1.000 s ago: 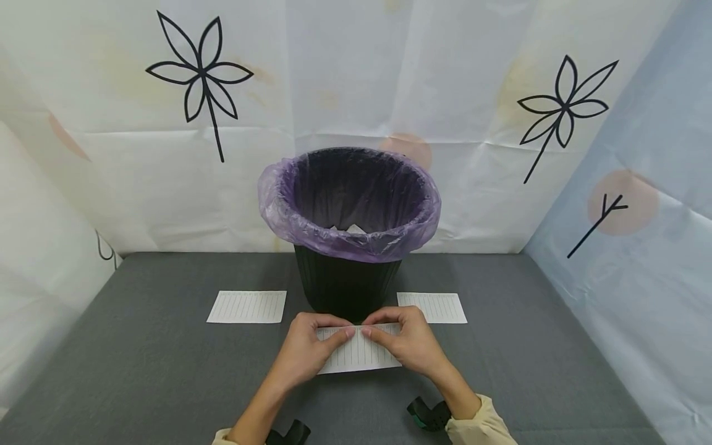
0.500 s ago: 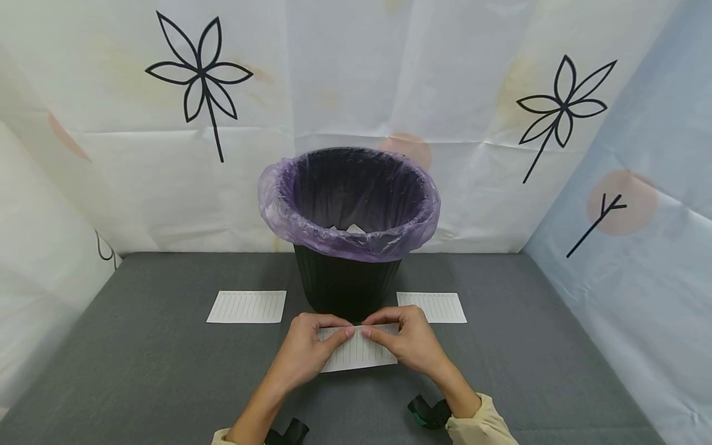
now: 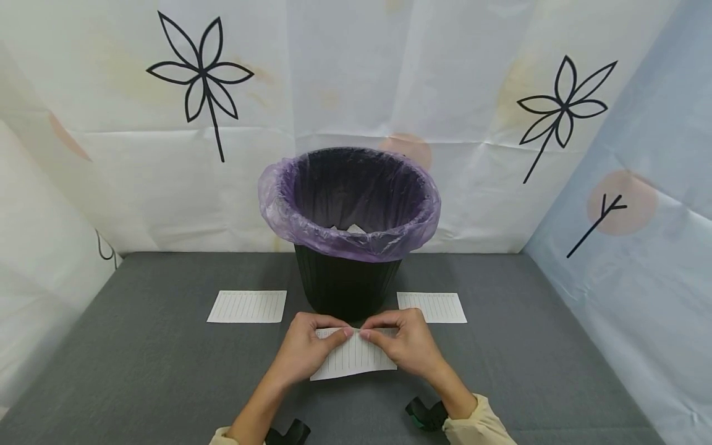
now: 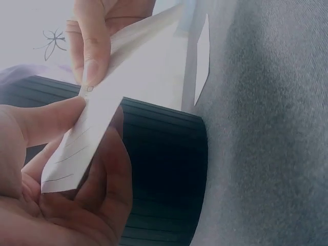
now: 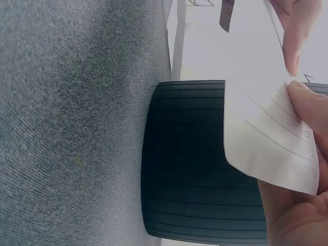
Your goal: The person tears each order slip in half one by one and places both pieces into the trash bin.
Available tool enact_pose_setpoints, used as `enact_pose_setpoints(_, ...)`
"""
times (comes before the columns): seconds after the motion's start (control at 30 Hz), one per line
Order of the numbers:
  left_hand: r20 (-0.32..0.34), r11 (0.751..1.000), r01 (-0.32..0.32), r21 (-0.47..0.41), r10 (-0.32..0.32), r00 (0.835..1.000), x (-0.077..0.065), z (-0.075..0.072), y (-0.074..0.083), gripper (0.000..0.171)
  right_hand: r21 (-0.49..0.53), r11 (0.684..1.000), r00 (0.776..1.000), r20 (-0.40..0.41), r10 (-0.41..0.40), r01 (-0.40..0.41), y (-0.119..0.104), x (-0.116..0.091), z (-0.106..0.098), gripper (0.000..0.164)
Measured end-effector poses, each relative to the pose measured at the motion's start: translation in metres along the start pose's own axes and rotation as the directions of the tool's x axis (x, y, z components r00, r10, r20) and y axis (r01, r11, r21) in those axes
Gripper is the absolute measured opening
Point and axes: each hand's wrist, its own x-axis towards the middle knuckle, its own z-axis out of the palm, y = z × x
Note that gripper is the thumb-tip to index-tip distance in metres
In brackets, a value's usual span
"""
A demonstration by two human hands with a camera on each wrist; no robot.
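A lined white sheet of paper [image 3: 353,360] hangs between my two hands in the head view, close in front of the bin. My left hand [image 3: 303,347] pinches its upper edge near the middle with thumb and forefinger. Right beside it, my right hand [image 3: 413,346] pinches the same edge, the two thumb tips almost meeting. From the left wrist, the sheet [image 4: 82,146] looks bent where the fingertips come together. The right wrist view has its lower part [image 5: 261,138] curving away from the fingers, with printed lines and small boxes along one side.
A black bin [image 3: 347,284] with a purple liner [image 3: 350,242] stands behind the hands, bits of white paper [image 3: 355,228] inside. Lined sheets lie on the grey table at its left [image 3: 247,307] and right [image 3: 432,308]. White patterned cloth [image 3: 345,74] hangs behind.
The sheet's lower edge has swung toward me and slants more, its left corner now lower. Both hands have dipped very slightly and keep their pinch.
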Motion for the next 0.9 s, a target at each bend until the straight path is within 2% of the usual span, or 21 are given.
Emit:
enact_pose_setpoints(0.13,-0.004,0.998,0.041,-0.044,-0.041,0.999,0.001,-0.001,0.0,0.007,0.005,1.0,1.0,-0.013,-0.011,0.011,-0.001,0.0,0.001,0.009)
enact_pose_setpoints(0.33,-0.033,0.996,0.048,-0.076,-0.051,0.998,0.001,-0.006,0.0,0.009,0.05,0.999,1.0,-0.026,0.009,-0.007,-0.002,-0.001,-0.001,0.005)
enact_pose_setpoints(0.5,-0.004,0.984,0.069,-0.164,-0.07,0.998,0.001,-0.011,0.003,0.019,0.074,0.996,0.999,0.011,0.045,-0.046,0.0,0.0,-0.005,0.004)
enact_pose_setpoints(0.7,-0.012,0.989,0.016,-0.145,-0.018,1.0,0.001,-0.016,0.003,0.016,0.07,0.993,0.996,0.026,0.09,-0.092,0.001,0.0,-0.01,0.004)
enact_pose_setpoints(0.8,0.019,0.99,-0.012,-0.139,0.015,1.0,0.001,-0.019,0.001,0.015,0.071,0.992,0.995,0.021,0.102,-0.103,0.001,0.0,-0.011,0.004)
enact_pose_setpoints(0.9,0.06,0.99,-0.009,-0.141,0.017,0.998,0.001,-0.022,0.0,0.016,0.065,0.992,0.994,0.004,0.108,-0.108,0.0,0.0,-0.012,0.001)
